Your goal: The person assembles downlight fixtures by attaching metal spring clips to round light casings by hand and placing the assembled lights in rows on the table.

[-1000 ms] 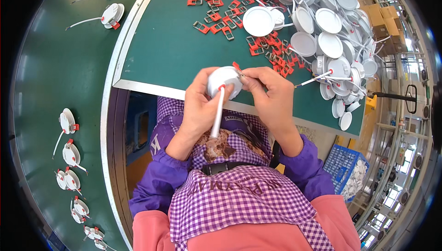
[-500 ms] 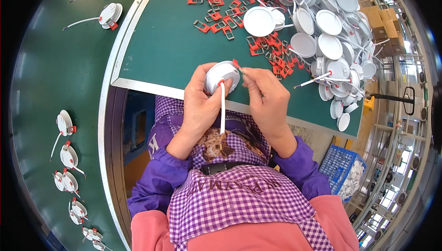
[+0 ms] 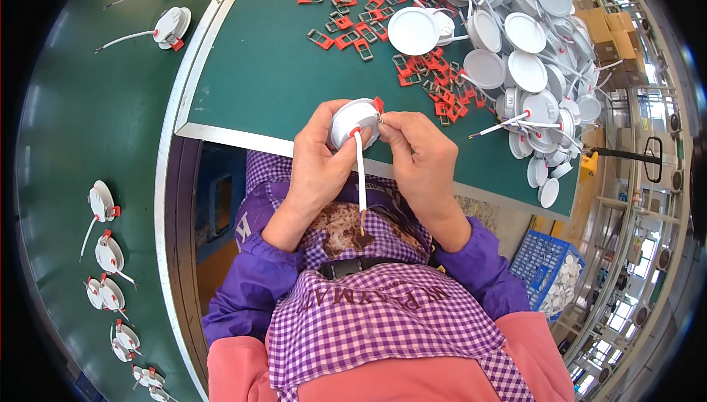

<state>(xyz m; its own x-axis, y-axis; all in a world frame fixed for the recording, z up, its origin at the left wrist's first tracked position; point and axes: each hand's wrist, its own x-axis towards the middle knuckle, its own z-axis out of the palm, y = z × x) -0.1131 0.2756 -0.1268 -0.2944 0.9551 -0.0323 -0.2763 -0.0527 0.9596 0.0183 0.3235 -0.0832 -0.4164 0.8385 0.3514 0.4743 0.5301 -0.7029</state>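
My left hand (image 3: 322,153) is closed round a round white downlight (image 3: 351,117) at the near edge of the green table. From a red grommet on its back a white cable (image 3: 361,173) hangs toward my apron, with bare-coloured wire ends at the bottom. My right hand (image 3: 420,151) pinches a small red-and-metal spring clip (image 3: 379,105) against the downlight's right rim. Fingertips hide part of the clip's metal end. Beyond my hands, loose red spring clips (image 3: 361,30) lie scattered on the table.
White downlights (image 3: 526,70) are heaped at the right of the table (image 3: 250,85). On the green surface at left, finished-looking downlights with red clips (image 3: 110,254) lie in a row. A blue crate (image 3: 537,266) of white parts stands at lower right; cardboard boxes (image 3: 615,41) sit beyond.
My right hand has shifted slightly left, closer to the downlight. The red clip now stands more upright at the rim. Downlights on the left surface have moved slightly.
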